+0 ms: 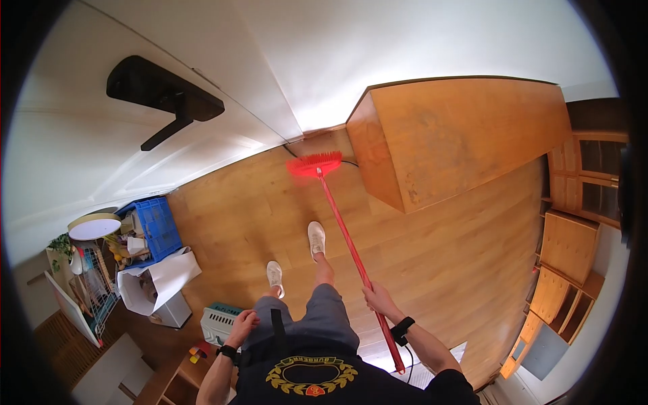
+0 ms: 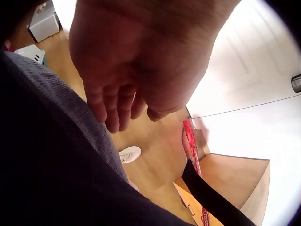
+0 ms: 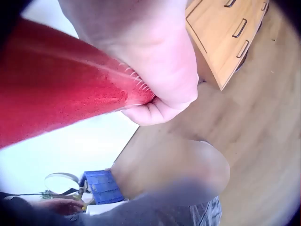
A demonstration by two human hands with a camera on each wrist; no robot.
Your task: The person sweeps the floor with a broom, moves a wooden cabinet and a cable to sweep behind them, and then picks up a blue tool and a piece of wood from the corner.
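Left hand (image 2: pixel 141 52): idle at my hip against my grey shorts (image 1: pixel 324 316), fingers loosely curled and holding nothing. I judge it would do more good lower on the handle, steadying each stroke.
Right hand (image 1: pixel 379 299): fingers and thumb are wrapped round the red broom (image 1: pixel 347 237) near the upper end of its handle. With only one hand on it, I think a firm but supple wrist is what lets the far end steer.
Handle line: it slants from my right side forward and down, passing just right of my right shoe (image 1: pixel 316 237).
Feet: the right shoe is ahead and the left shoe (image 1: pixel 274 275) is behind, both on the wooden floor (image 1: pixel 256 202). A straight pull would bring dust onto them, so drawing slightly to one side seems wiser.
Broom head (image 1: pixel 314 164): its bristles are on the floor far ahead of me, at the foot of the white wall (image 1: pixel 378 40), just beside the near corner of the wooden cabinet (image 1: pixel 459 135).
Black cable (image 1: pixel 351 163): it runs along the wall's foot right at the bristles. I would use short, light strokes here so it is not snagged.
Corner: pressing the bristles flat and pulling away from the cabinet edge looks the cleanest way out.
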